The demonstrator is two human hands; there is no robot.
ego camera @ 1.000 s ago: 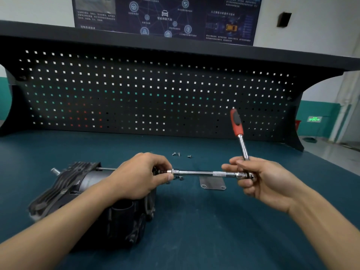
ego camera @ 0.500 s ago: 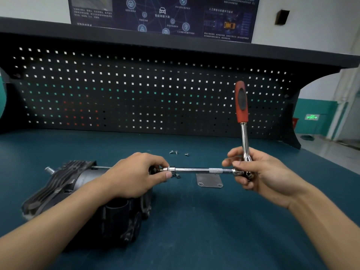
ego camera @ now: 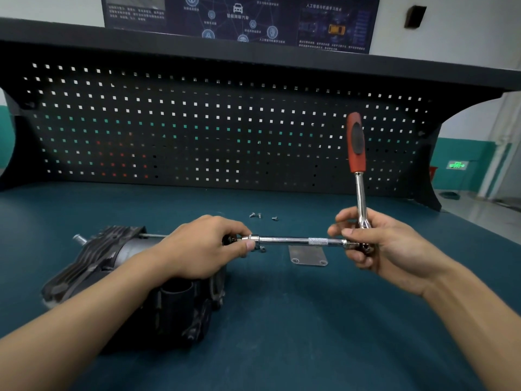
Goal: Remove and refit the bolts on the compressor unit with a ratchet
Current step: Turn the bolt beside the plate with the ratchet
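Nearest, left on the worktop (ego camera: 282,334): one compressor unit (ego camera: 127,266), lying on its side. Left hand (ego camera: 203,246) pinching the socket end of a horizontal extension bar (ego camera: 293,240) at the unit's right face. Right hand (ego camera: 377,246) gripping the ratchet (ego camera: 359,190) head, red handle pointing up. Beyond: one flat plate (ego camera: 308,256), then three loose bolts (ego camera: 259,215)

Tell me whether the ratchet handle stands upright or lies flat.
Upright: the red handle stands nearly vertical above the right hand, at right angles to the level extension bar.
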